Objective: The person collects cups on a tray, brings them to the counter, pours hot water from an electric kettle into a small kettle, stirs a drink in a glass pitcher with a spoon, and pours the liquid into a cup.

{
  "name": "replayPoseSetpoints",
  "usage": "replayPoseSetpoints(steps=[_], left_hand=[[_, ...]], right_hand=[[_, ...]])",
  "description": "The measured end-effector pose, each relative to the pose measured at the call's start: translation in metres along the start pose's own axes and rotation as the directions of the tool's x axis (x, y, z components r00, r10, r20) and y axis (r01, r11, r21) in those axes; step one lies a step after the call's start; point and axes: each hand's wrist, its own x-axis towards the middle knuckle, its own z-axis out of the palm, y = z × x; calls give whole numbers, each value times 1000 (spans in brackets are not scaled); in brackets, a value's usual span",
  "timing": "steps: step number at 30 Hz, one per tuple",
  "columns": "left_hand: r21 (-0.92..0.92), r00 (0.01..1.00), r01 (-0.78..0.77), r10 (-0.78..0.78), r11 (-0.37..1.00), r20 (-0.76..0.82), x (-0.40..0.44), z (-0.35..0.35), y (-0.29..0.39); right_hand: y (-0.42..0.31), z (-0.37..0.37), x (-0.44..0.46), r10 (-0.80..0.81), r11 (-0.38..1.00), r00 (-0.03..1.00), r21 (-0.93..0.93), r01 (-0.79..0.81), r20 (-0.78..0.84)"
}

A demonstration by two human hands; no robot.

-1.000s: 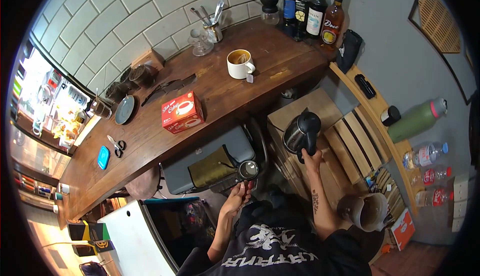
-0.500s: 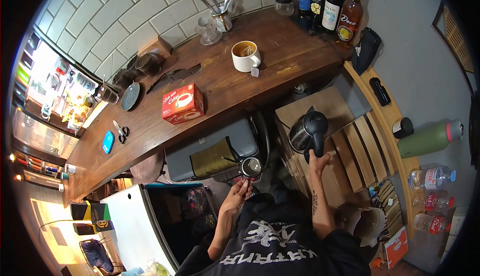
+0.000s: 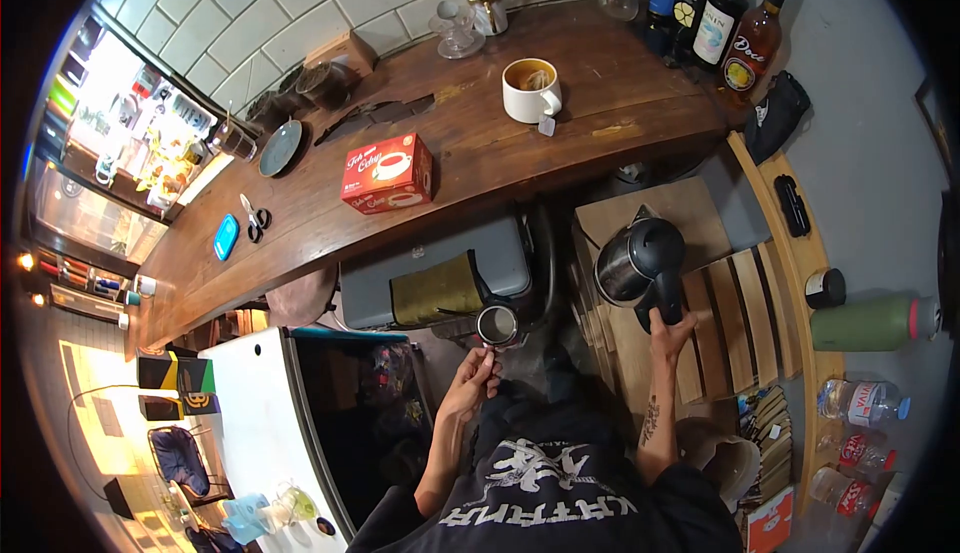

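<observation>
My left hand (image 3: 472, 383) is closed, with thumb and fingertips pinched at the lower edge of a small round cup-like thing with a metallic rim (image 3: 497, 325); its exact kind is unclear. My right hand (image 3: 668, 325) grips the black handle of an electric kettle (image 3: 640, 253), which has a dark lid and a shiny body. The kettle is over a wooden board (image 3: 700, 215), and I cannot tell whether it rests there. On the counter, a white mug (image 3: 530, 101) holds a tea bag, its tag (image 3: 547, 126) hanging outside. A red tea box (image 3: 388, 175) stands to its left.
The wooden counter (image 3: 470, 143) carries scissors (image 3: 256, 219), a blue case (image 3: 226, 238), a dark plate (image 3: 281, 149) and several bottles (image 3: 752, 48). Below it sits a grey case (image 3: 425, 271) with an olive cloth (image 3: 432, 290). A green flask (image 3: 868, 323) lies by the right wall.
The view has shifted, so the counter sits higher and further right. My right hand still holds the kettle; the round metal-rimmed thing now shows its opening more directly.
</observation>
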Motion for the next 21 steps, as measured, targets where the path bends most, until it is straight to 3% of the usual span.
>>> replayPoseSetpoints(steps=[3, 6, 9, 12, 15, 17, 21], left_hand=[[69, 999, -1, 4, 998, -50, -5, -10, 2], [77, 996, -54, 59, 996, -67, -14, -19, 1], [30, 989, -98, 101, 995, -111, -27, -28, 5], [60, 978, -110, 119, 992, -174, -38, -48, 9], [93, 942, -132, 154, 987, -299, -52, -66, 16], [147, 898, -132, 181, 980, -401, -60, -81, 16], [271, 810, -217, 328, 938, -487, -79, -103, 14]], right_hand=[[-13, -8, -1, -106, 993, 989, 53, 101, 102], [-83, -5, -15, -71, 990, 995, 124, 62, 68], [-126, -2, -28, -204, 978, 928, 108, 179, 312], [-139, 5, -41, -275, 961, 875, 137, 239, 399], [-165, 16, -64, -223, 973, 776, 189, 135, 589], [-160, 20, -77, -86, 981, 721, 186, -61, 687], [-170, 43, -109, -131, 976, 594, 210, -65, 794]])
